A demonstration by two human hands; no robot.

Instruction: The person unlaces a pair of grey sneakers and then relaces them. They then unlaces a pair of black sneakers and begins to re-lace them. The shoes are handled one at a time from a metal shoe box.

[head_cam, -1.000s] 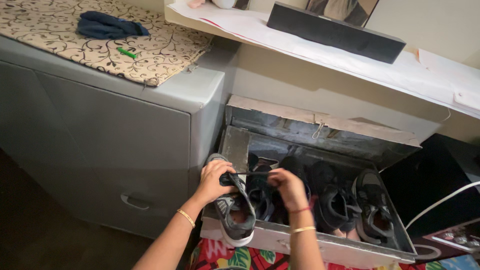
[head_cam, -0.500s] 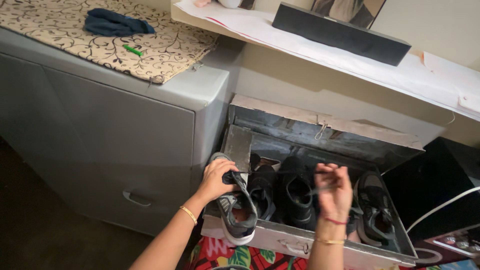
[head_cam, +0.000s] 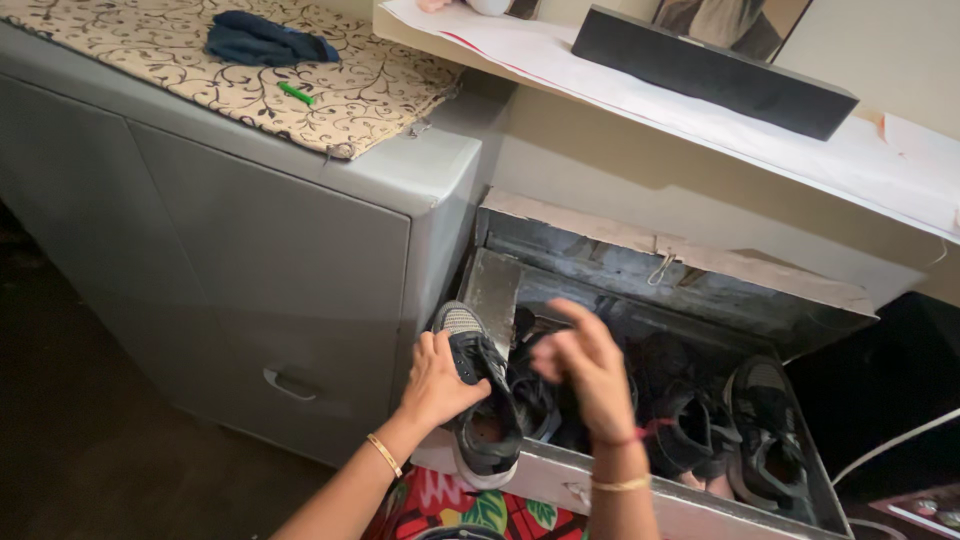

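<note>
Left hand (head_cam: 440,378) clamps the grey and black sneaker (head_cam: 478,385) from its left flank, fingers (head_cam: 428,345) wrapped over the upper near the laces, thumb side hidden behind the shoe. The sneaker stands toe-up against the left end of the metal shoe bin (head_cam: 500,290), heel down on the bin's front lip, its white sole edge just below the wrist. Right hand (head_cam: 590,370) hovers just right of the left fingers, over the middle of the bin, motion-blurred; its fingers look loosely spread and half curled, and whether a lace runs between them cannot be told. Directly beneath the right fingers sit dark shoes (head_cam: 535,395), toes up in a row; further right of them, more black sneakers (head_cam: 690,425) and a grey-toed one (head_cam: 765,430) at the bin's far right end. Gold bangle (head_cam: 381,453) on the left wrist; a gold bangle and red thread (head_cam: 622,437) on the right. Left of the left fingers stands a grey cabinet (head_cam: 250,250) with a curved handle (head_cam: 290,385). Its top, well above the fingers, carries a patterned cloth (head_cam: 200,80), a folded dark blue fabric (head_cam: 265,38) and a small green pen-like item (head_cam: 296,94). Above the bin, a white-covered shelf (head_cam: 700,125) holds a long black box (head_cam: 715,70). Bright floral fabric (head_cam: 470,510) shows below the wrists.
</note>
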